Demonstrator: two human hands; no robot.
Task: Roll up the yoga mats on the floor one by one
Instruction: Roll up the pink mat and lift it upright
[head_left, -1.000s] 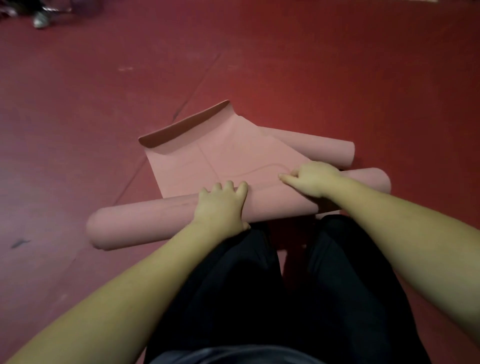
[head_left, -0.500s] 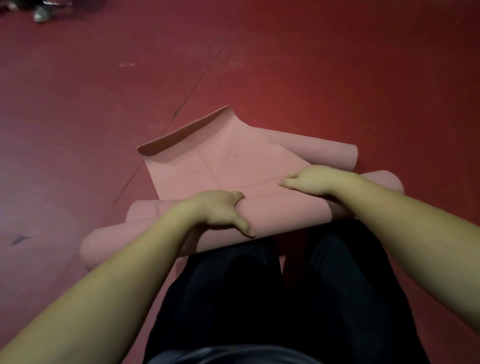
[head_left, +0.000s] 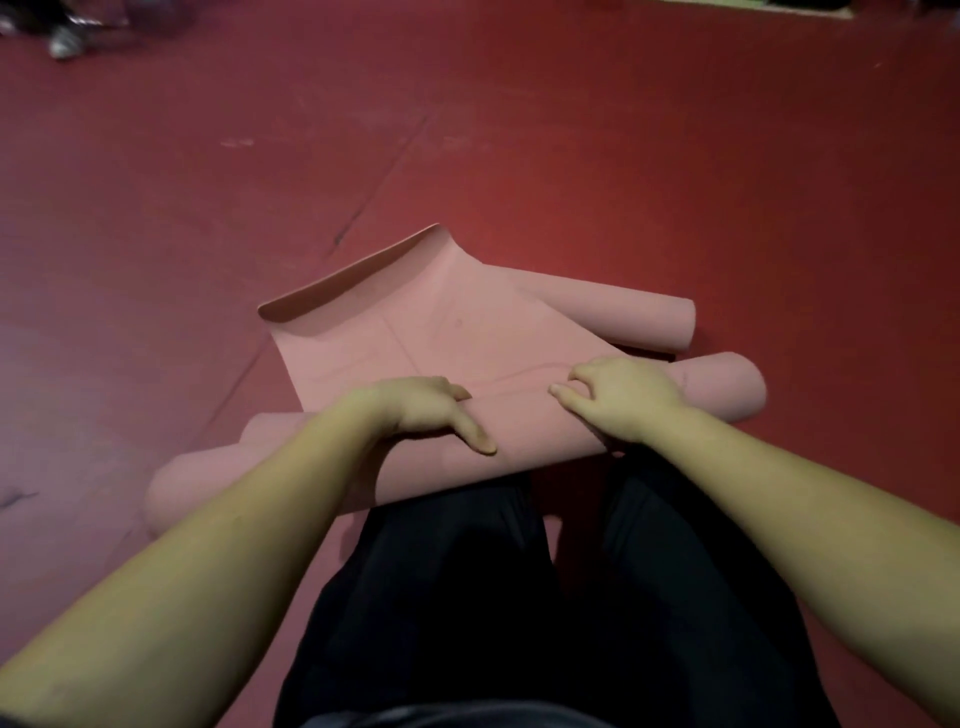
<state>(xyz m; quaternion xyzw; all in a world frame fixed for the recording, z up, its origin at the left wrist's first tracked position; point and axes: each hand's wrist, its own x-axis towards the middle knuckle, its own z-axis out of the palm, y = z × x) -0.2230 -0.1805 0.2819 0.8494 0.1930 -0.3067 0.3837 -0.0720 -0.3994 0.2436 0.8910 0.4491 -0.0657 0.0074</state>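
**Both hands on the pink roll**

I am kneeling on the red floor (head_left: 623, 156) with the pink yoga mat (head_left: 426, 338) lying just ahead of my knees. My left hand (head_left: 415, 408) is curling over the top of the rolled part (head_left: 524, 431), fingers tucked down over its far side where the roll is meeting the flat stretch, thumb lying along the near face. My right hand (head_left: 621, 400) is sitting further along the same roll, fingers bent and pressing down on the top, the fingertips pointing toward my left hand. So each grip is closing on the roll, the left wrapping it more fully than the right; how firmly I am squeezing I cannot tell.

The roll is running across in front of me, one end sticking out beyond my left forearm and the other end (head_left: 727, 384) poking out past my right hand. Beyond my grip the unrolled piece is lying flat, and its far edge (head_left: 353, 275) is curling upward, off to the far left of my hands. A second pink tube-like fold (head_left: 623, 317) is lying just beyond my right hand, touching the flat piece; whether it is part of the same mat I cannot tell.

My black trousers (head_left: 467, 597) are filling the space below my forearms. Far beyond my left hand, at the floor's edge, a pale shoe (head_left: 65, 44) is showing among dark, blurred shapes.
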